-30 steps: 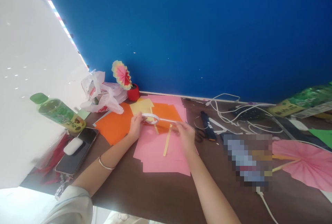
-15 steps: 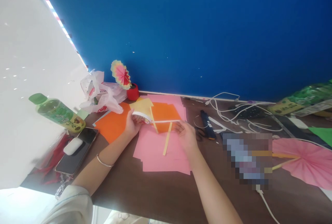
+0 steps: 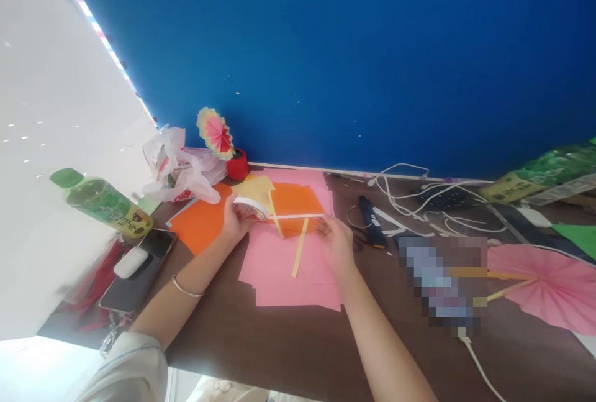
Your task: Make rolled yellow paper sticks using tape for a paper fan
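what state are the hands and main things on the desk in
left hand, gripping tape
right hand, pinching strip
tape, partly unrolled
left bottle, capped
left phone, screen dark
pixelated device, state unclear
pink fan, spread open
bag, crumpled
pink paper, stacked flat

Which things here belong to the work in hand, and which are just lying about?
Seemingly in use:
white tape roll, in the left hand
tape strip, running from it to the right hand
yellow paper strips and pink paper below

Seemingly just lying about:
green-capped bottle
black phone
plastic bag
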A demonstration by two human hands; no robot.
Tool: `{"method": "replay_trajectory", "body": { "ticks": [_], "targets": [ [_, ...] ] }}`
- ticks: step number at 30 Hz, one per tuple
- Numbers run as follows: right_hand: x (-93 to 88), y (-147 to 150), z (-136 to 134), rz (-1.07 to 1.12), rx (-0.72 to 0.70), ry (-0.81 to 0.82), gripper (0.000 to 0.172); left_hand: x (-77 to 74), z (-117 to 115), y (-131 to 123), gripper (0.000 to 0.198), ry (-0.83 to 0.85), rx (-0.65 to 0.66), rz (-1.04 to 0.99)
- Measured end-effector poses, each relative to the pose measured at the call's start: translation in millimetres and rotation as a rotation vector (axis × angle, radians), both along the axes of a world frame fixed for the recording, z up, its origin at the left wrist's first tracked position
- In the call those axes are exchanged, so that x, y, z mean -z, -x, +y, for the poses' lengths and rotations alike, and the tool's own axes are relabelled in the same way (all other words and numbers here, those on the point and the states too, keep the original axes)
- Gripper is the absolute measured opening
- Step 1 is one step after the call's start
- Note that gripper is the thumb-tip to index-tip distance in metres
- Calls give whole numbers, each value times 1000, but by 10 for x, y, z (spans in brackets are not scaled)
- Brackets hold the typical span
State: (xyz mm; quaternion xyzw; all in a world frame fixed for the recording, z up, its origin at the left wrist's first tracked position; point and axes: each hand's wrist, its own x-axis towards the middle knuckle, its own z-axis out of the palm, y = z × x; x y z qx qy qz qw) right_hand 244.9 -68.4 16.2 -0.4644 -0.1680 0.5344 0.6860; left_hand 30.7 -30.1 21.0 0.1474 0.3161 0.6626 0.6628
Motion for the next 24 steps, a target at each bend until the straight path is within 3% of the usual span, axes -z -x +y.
{"method": "replay_trajectory", "body": {
  "ticks": [6,15,24],
  "targets": [
    [16,-31,13,-2,26,24,12,18,12,-4,59,-50,41,-10],
    [0,-49,11,-52,12,9,11,4,23,-9,63,5,31,78],
    [4,-38,32,2,33,55,15,-13,-12,-57,52,-30,11,133]
  ]
}}
